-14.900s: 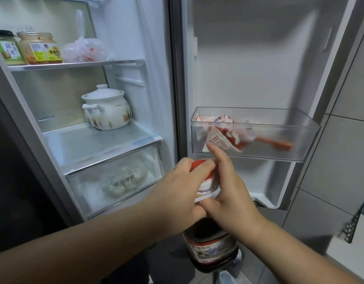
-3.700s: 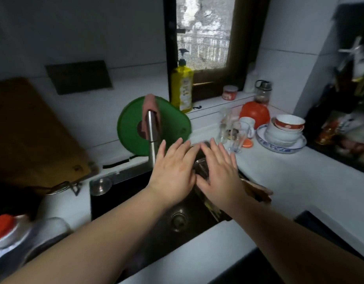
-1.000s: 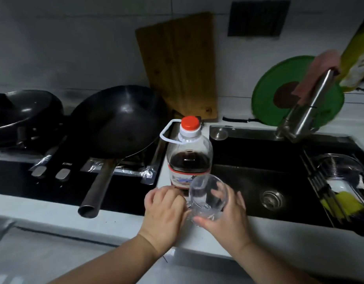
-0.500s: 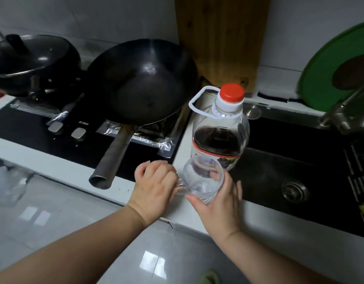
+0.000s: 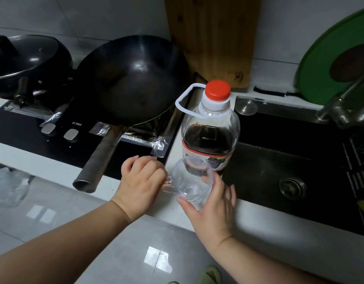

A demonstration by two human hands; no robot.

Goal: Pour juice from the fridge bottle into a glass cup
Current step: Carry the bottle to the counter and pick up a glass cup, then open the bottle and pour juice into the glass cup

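Note:
A clear plastic juice bottle (image 5: 210,138) with a red cap, a white carry handle and dark juice up to its shoulder stands upright on the white counter strip between the stove and the sink. Directly in front of it is an empty glass cup (image 5: 192,179), tilted toward me. My left hand (image 5: 141,181) is closed around the cup's handle on its left side. My right hand (image 5: 213,203) cups the glass from below and from the right, fingers wrapped on its wall.
A black wok (image 5: 134,80) with a long handle sits on the stove left of the bottle, beside a lidded black pot (image 5: 27,64). A wooden board (image 5: 211,37) leans on the wall. To the right lie the dark sink (image 5: 279,160), the tap (image 5: 344,107) and a green lid (image 5: 328,56).
The view has come closer and lower to the counter. Both hands still hold the cup in front of the bottle, now a little nearer the counter's edge; the bottle has not moved.

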